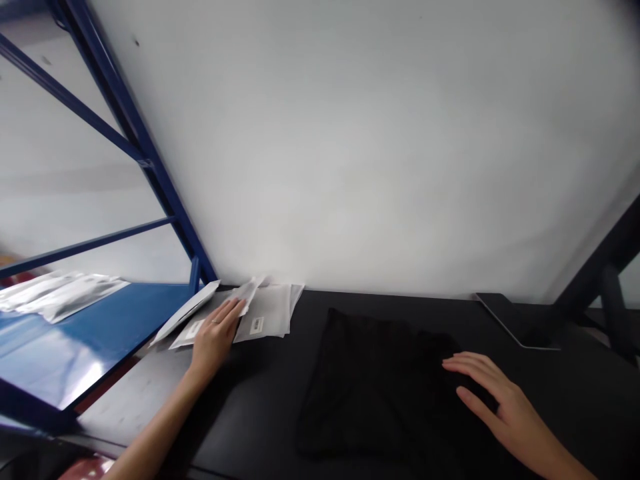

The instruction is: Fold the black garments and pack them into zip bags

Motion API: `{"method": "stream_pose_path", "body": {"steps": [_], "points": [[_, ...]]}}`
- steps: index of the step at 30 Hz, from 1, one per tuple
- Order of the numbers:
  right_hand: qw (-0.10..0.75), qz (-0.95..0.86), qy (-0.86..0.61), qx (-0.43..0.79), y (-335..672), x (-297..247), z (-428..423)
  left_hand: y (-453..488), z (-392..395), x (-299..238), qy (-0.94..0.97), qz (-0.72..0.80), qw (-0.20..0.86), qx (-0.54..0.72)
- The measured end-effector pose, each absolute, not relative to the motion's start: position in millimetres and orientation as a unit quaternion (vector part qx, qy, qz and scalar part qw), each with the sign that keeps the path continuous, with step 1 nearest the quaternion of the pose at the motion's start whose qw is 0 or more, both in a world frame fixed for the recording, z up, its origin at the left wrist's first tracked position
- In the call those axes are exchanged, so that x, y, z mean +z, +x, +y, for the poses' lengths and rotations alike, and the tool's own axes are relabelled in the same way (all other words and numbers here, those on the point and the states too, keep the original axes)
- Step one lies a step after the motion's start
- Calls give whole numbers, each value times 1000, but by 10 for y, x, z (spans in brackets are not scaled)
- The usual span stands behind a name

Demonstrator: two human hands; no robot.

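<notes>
Blue steel shelving (pixel 141 150) stands beside a white wall (pixel 350 147).

**Matt against gloss, right here on the table!**

And look at that finish: frosted plastic bags (pixel 267 313) with smooth paper labels (pixel 257 325), soft matt black cloth (pixel 380 387) lying on a dull, faintly scuffed black table (pixel 240 433)! Over on the left, a glossy blue painted metal shelf (pixel 75 340) throws back the light, carrying shiny silvery plastic bags (pixel 65 293)!

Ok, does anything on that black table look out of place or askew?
Yes, the white labelled packets under the left hand lie in a loose overlapping fan, with one angled away toward the blue shelf, so the pile looks unsquared.
</notes>
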State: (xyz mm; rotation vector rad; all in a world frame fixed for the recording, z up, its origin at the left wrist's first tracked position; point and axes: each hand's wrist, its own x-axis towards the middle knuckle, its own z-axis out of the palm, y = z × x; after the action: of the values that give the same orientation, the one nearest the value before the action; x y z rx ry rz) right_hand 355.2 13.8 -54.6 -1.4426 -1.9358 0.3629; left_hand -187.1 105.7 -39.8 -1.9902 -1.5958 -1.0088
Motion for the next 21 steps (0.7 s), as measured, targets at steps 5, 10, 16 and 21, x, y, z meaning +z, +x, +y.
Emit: {"method": "stream_pose_path", "body": {"steps": [5,10,16,21], "points": [[377,-768,-514,56,3492,-451,145,-1587,1002,-430,-710,-517,222,-423],[419,-780,-463,-52,3445,-377,148,-1355,920,-231,-645,-514,260,-502],[435,-789,-418,-113,3220,-196,94,-1066,618,230,-536,-547,271,-583],[457,-799,-372,-117,2845,157,-117,-646,160,414,-569,-524,169,-611]]}}
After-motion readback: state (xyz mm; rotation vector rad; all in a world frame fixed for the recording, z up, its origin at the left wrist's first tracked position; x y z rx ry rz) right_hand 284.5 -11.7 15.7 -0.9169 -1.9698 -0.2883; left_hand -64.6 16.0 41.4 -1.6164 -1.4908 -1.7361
